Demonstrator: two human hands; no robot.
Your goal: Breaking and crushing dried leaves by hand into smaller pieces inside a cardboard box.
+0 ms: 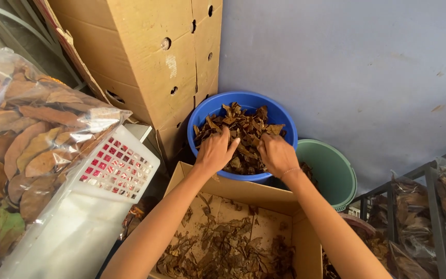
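A blue plastic bowl [285, 120] stands against the wall, piled with dry brown leaf pieces [243, 129]. My left hand [213, 151] rests palm down on the left of the pile, its fingers pressed into the leaves. My right hand [277, 153] does the same on the right of the pile, fingers curled among the leaves. Whether either hand grips any leaves is hidden under the palms. Below my forearms an open cardboard box [243, 192] holds more crushed leaves [223, 248] scattered on its bottom.
A green bucket [336, 175] sits right of the bowl. A tall cardboard box [156, 57] stands behind left. A clear bag of whole dry leaves [27, 139] lies on a white basket [122, 168]. Wire racks with bagged leaves [429, 206] are at right.
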